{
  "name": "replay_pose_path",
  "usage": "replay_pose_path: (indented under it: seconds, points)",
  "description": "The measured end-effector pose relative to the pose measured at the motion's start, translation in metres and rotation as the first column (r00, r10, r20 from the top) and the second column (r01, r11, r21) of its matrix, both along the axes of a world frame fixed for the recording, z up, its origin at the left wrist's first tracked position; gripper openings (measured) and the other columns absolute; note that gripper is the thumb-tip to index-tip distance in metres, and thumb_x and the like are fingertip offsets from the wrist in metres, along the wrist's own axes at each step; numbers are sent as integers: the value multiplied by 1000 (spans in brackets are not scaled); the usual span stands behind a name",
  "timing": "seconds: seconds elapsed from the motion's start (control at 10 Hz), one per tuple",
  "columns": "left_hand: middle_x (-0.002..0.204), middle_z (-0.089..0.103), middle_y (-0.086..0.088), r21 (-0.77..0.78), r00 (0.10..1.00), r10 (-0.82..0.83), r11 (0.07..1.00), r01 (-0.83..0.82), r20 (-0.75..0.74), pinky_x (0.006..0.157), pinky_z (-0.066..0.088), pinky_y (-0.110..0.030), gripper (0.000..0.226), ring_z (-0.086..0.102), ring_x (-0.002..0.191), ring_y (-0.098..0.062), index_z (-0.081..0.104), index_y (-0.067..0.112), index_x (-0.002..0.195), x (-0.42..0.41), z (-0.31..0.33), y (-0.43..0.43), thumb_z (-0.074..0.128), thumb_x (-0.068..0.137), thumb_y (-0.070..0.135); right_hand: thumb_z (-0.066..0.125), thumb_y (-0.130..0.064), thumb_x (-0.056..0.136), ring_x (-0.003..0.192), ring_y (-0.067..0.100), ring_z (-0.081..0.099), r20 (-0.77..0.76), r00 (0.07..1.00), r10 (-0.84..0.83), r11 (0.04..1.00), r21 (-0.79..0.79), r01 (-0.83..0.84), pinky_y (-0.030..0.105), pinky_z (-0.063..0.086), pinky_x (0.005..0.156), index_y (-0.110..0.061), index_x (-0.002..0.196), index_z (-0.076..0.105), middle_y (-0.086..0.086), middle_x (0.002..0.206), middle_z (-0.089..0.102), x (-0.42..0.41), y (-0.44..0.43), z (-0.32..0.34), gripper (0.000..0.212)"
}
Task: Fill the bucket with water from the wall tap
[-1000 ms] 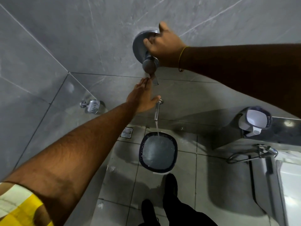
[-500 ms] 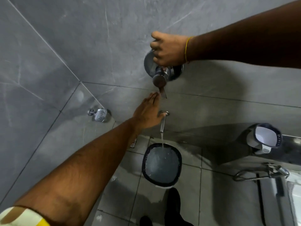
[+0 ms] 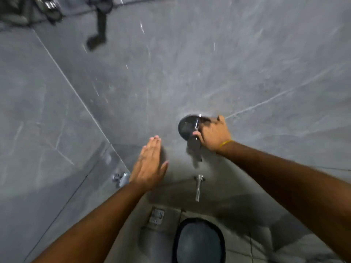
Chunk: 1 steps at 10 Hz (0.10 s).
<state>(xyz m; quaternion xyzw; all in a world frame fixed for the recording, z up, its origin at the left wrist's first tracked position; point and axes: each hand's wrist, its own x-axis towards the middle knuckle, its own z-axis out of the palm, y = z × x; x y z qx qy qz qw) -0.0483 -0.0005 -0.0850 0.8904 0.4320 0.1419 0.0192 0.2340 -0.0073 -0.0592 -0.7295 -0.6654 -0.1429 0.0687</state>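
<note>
A dark-rimmed bucket (image 3: pixel 199 242) holding water stands on the floor at the bottom, below the chrome wall spout (image 3: pixel 198 188). No stream shows from the spout. Above it, the round chrome tap control (image 3: pixel 187 128) sits on the grey wall, and my right hand (image 3: pixel 213 136) is closed around its lever. My left hand (image 3: pixel 150 164) is flat with fingers together, held against or close to the wall left of the spout, gripping nothing. Water drops streak through the air over the wall.
A shower head and hose fittings (image 3: pixel 96 21) hang at the top left. A small chrome soap holder (image 3: pixel 121 178) is on the left wall by my left wrist. A floor drain grate (image 3: pixel 156 216) lies left of the bucket.
The view tilted upward, revealing the shower head. The stream from the spout into the bucket has stopped and drops now fall from above. My left hand moved up and left, away from the spout.
</note>
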Motion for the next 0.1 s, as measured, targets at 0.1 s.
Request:
replay_pose_path:
  seconds: [0.1]
  points:
    - [173, 11, -13, 199, 985, 18, 979, -53, 173, 130, 14, -48, 81, 5, 161, -26, 14, 1, 163, -30, 53, 7, 45, 101, 44, 52, -40, 100, 117, 33, 61, -204, 979, -18, 949, 306, 81, 44, 41, 98, -18, 128, 66, 7, 125, 71, -9, -33, 35, 39]
